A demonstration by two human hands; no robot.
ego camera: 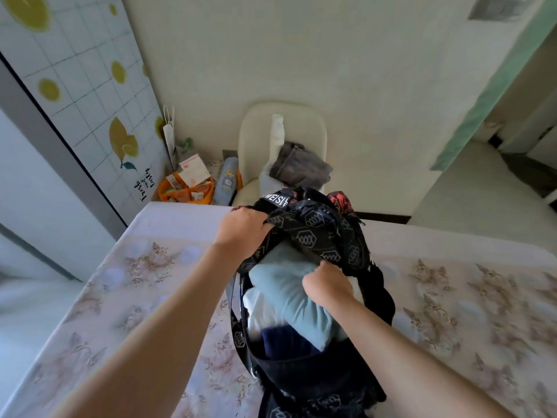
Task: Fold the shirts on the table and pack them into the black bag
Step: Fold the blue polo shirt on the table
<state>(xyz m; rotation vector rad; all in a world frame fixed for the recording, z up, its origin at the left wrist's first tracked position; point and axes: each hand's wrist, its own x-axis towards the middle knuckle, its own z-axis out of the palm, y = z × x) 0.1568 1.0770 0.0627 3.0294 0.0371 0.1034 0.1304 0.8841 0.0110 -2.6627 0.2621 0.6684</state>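
Observation:
The black bag [319,230], printed with white hexagon marks, lies open on the table [156,285] in the middle of the view. Inside it sit a folded light blue shirt [289,294], a white shirt [259,315] under it and a dark navy shirt [283,342] nearest me. My left hand [242,229] grips the bag's upper flap at its left edge. My right hand [327,285] is curled at the right rim of the opening, pinching the bag's edge over the blue shirt.
A floral cloth covers the table. Behind the bag stands a cream chair [259,140] with grey clothing [301,167] piled on it. An orange basket [187,191] of small items sits on the floor at the back left, beside a lemon-patterned panel [84,86].

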